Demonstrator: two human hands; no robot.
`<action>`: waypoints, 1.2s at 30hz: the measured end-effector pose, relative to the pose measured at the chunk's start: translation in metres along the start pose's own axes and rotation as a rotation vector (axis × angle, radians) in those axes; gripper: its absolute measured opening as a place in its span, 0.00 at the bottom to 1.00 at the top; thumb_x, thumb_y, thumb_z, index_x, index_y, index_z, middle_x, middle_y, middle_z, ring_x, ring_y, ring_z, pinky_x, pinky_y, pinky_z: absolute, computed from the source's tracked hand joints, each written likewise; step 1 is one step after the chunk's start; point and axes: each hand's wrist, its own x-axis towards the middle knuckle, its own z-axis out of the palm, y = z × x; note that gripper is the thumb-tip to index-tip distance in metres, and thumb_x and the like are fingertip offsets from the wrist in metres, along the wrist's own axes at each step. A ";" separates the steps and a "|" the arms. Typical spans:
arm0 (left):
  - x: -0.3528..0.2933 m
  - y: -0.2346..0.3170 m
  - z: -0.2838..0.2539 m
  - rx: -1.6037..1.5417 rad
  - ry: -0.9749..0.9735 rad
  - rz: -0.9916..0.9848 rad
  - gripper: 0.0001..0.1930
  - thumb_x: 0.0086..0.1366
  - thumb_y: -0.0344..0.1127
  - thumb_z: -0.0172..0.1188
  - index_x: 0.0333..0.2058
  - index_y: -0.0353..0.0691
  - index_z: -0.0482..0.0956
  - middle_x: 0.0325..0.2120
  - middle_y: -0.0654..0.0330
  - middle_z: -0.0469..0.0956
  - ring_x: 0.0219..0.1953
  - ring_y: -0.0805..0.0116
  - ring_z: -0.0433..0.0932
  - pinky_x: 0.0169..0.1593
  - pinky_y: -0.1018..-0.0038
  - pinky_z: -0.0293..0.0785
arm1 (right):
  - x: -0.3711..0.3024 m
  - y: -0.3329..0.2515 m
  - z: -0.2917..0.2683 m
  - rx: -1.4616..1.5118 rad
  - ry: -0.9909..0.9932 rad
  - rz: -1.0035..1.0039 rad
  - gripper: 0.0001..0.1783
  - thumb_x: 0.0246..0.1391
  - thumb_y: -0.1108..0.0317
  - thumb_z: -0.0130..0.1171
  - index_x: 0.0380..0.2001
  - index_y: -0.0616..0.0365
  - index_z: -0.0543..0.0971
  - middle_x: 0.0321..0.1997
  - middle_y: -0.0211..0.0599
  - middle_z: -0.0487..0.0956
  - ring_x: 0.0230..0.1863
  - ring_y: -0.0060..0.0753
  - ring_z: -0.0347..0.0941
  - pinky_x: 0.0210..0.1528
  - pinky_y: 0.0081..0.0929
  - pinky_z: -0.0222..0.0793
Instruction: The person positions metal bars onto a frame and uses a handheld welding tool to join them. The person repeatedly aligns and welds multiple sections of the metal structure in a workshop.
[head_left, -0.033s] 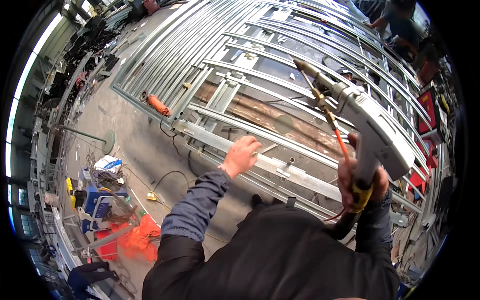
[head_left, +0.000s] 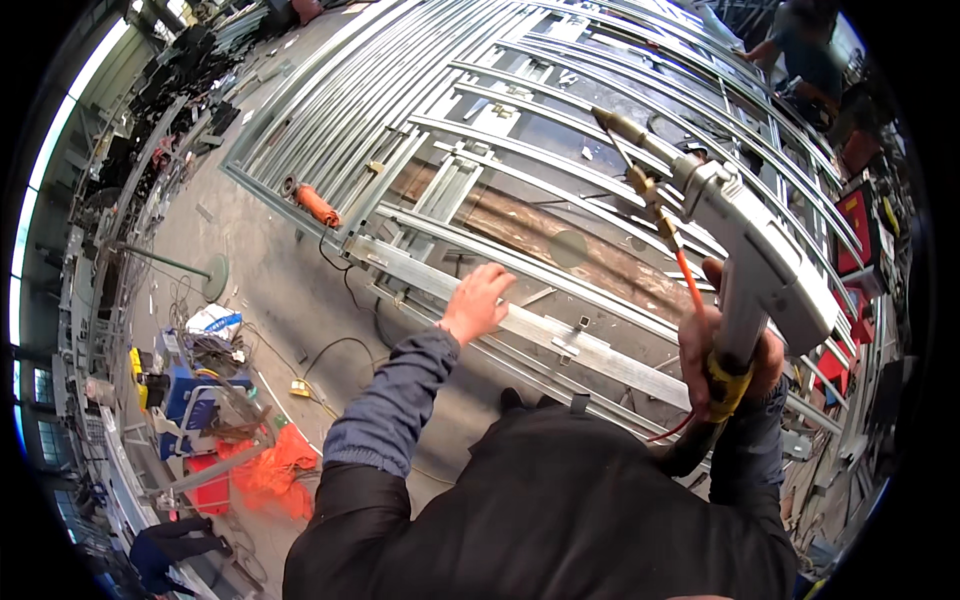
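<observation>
My right hand (head_left: 728,362) is closed around the yellow-banded handle of a grey welding gun (head_left: 765,265). The gun is raised at the right, and its brass nozzle (head_left: 618,124) points up and left over a large steel frame (head_left: 480,90) lying on the floor. A thin orange-red hose runs down from the gun to my hand. My left hand (head_left: 478,303) is stretched forward with fingers spread. It rests on the near edge of a long galvanised channel (head_left: 560,340) along the frame's front. My dark sleeves and jacket fill the lower part of the view.
An orange power tool (head_left: 315,205) with a black cable lies by the frame's left corner. A round-based stand (head_left: 213,275), a blue machine (head_left: 190,400) and orange cloth (head_left: 265,470) are at the left. Another person (head_left: 800,50) works at the far right.
</observation>
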 end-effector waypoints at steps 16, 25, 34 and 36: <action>0.053 -0.179 0.068 0.039 -0.226 0.032 0.31 0.58 0.50 0.78 0.58 0.46 0.83 0.58 0.55 0.76 0.65 0.53 0.71 0.73 0.56 0.64 | 0.233 0.063 0.022 -0.507 -0.074 0.133 0.36 0.76 0.54 0.56 0.75 0.67 0.63 0.35 0.31 0.79 0.24 0.23 0.75 0.25 0.21 0.75; 0.044 -0.212 0.105 -0.017 0.008 0.094 0.22 0.68 0.51 0.52 0.54 0.45 0.77 0.51 0.53 0.73 0.61 0.55 0.72 0.73 0.47 0.62 | 0.374 0.226 0.001 -1.346 -0.271 0.366 0.38 0.72 0.44 0.61 0.71 0.63 0.70 0.53 0.62 0.77 0.55 0.57 0.77 0.59 0.46 0.72; 0.044 -0.214 0.142 0.037 -0.120 -0.066 0.34 0.54 0.51 0.76 0.58 0.46 0.81 0.53 0.62 0.76 0.63 0.59 0.70 0.79 0.46 0.51 | 0.411 0.322 -0.020 -1.411 -0.262 0.572 0.41 0.68 0.33 0.59 0.67 0.58 0.75 0.47 0.70 0.81 0.55 0.71 0.78 0.61 0.57 0.68; 0.045 -0.214 0.141 0.053 -0.126 -0.065 0.34 0.53 0.51 0.77 0.58 0.46 0.81 0.53 0.61 0.76 0.63 0.59 0.70 0.78 0.45 0.52 | 0.415 0.333 -0.024 -1.446 -0.253 0.579 0.41 0.67 0.32 0.59 0.67 0.55 0.76 0.46 0.69 0.81 0.55 0.71 0.77 0.63 0.59 0.65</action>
